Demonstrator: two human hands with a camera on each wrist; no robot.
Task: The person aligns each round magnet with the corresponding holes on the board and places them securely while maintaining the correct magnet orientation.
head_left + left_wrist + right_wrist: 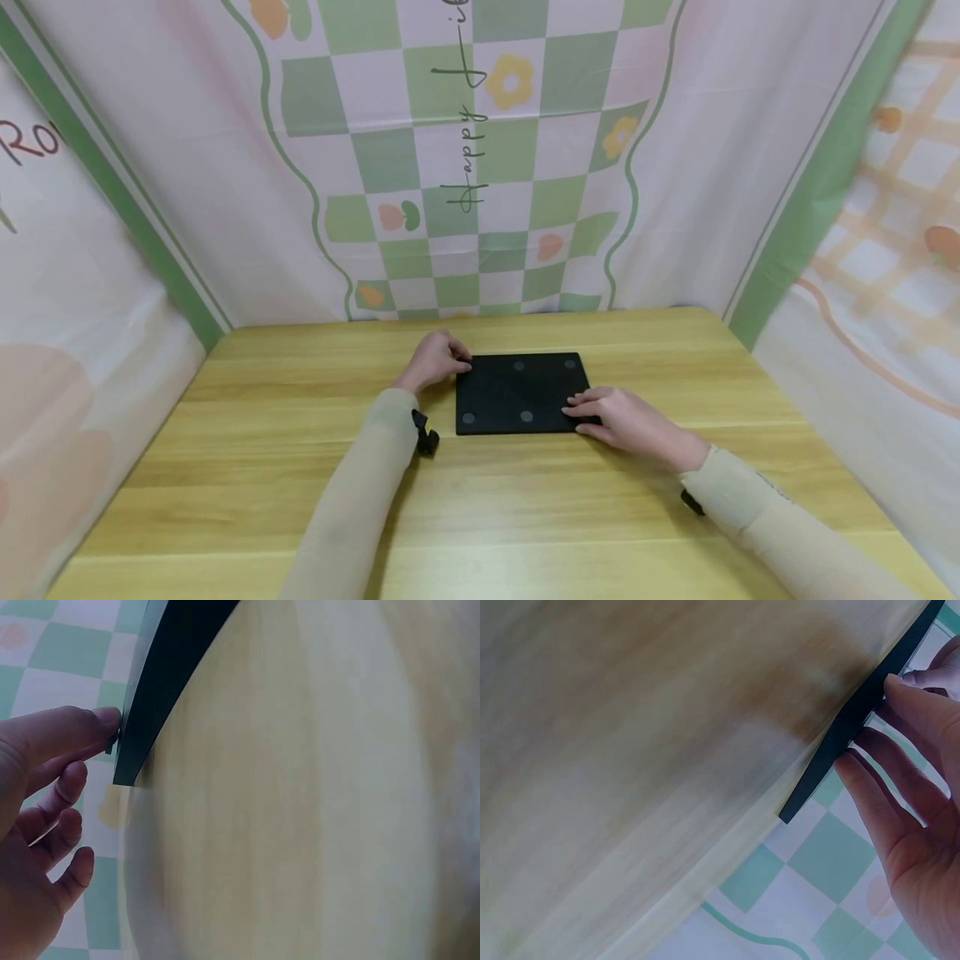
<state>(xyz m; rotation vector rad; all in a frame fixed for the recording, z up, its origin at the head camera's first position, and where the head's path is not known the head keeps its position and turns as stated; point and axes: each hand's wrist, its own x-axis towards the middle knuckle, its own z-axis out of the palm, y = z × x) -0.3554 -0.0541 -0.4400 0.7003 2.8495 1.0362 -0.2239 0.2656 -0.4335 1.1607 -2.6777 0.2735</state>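
A thin black rectangular panel [498, 392] lies flat on the table, with several small round grey pads [527, 417] on its top face. At the panel's far left corner, my left hand [437, 360] brings thumb and index finger together on a small dark pad [112, 742], right against the top face; the other left fingers are loosely bent. Over the near right corner, my right hand [622, 418] rests its fingertips [846, 761] on the panel. Its thumb lies at the near edge, and the hand covers that corner.
Light wood-grain table [480, 517] surrounds the panel. A printed cloth [480, 167] with green checks hangs behind the table, and more cloth hangs at both sides. Black wrist-worn devices [426, 435] sit against the sleeves.
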